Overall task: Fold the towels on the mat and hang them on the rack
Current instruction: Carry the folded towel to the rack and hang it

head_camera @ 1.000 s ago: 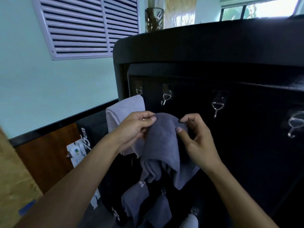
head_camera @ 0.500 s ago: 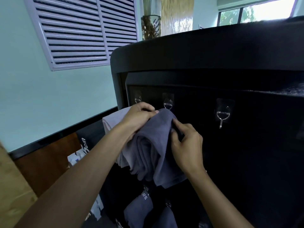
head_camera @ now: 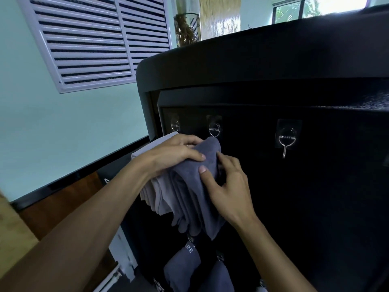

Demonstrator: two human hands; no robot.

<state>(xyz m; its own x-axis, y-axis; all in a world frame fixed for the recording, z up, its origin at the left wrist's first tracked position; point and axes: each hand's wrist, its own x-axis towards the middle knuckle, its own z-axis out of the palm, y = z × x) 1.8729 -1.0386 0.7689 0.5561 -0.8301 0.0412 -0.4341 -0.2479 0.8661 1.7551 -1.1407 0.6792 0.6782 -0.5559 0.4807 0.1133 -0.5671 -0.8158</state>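
Since half a second ago, the dark grey towel (head_camera: 195,186) has been raised a little closer to the second hook (head_camera: 214,130), its top fold now sitting just under that hook's ring; the right thumb has been shifted from the towel's upper edge to its front face; the camera has been tipped slightly, so the rack (head_camera: 273,85) is seen lower and nearer.

Left hand (head_camera: 174,153) is laid over the towel's top left, fingers curled down onto the cloth, thumb side hidden; cloth is gripped under the fingers. Right hand (head_camera: 227,184) is clamped on the towel's right edge; the thumb is pressed on the front face, fingers are tucked behind the fold and mostly hidden.

Dark grey towel is held against the black rack front, folded in several layers, hanging down from both hands; whether it is caught on the hook cannot be told, since the hook's tip is covered by cloth.

Light grey towel (head_camera: 155,197) is hung just to the left, under the first hook (head_camera: 175,125), touching the dark one and partly covered by the left hand; third hook (head_camera: 286,138) is seen bare, well to the right.

More dark towels (head_camera: 181,268) are hung on a lower row, below the hands. White louvred vent (head_camera: 88,41) is set in the pale wall at upper left; a glass vase (head_camera: 187,28) is seen beyond the rack top.
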